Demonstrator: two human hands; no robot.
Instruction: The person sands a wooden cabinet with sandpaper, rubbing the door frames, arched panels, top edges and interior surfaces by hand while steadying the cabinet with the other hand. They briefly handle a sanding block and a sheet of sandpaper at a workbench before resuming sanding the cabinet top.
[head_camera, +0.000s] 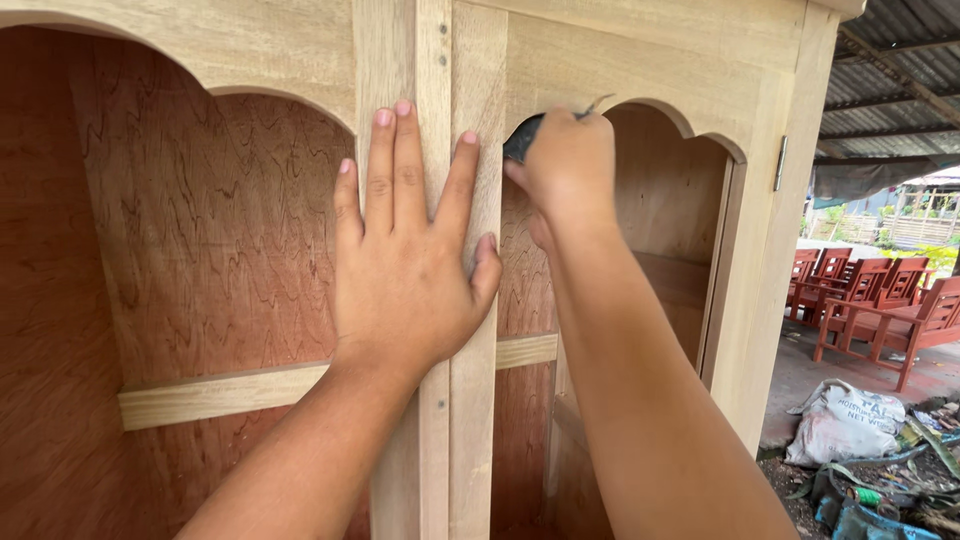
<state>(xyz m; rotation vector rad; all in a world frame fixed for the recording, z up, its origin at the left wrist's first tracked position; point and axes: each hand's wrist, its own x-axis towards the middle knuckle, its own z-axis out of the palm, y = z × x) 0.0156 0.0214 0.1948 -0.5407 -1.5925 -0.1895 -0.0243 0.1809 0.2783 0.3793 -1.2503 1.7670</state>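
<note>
A tall unfinished wooden cabinet (620, 60) with arched openings fills the view. My left hand (410, 250) lies flat, fingers spread, against the upright centre post (470, 420) between the two openings. My right hand (565, 170) is closed around a small dark tool (522, 138), pressed to the curved edge of the right arch. Only the tool's dark end and a thin tip above my knuckles show; my fingers hide the rest.
Reddish plywood (200, 230) backs the cabinet, crossed by a pale horizontal rail (210, 395). A metal hinge (779, 163) sits on the right side post. Outside at right stand red wooden chairs (880, 300), a white sack (845, 420) and scattered debris (880, 495) on the ground.
</note>
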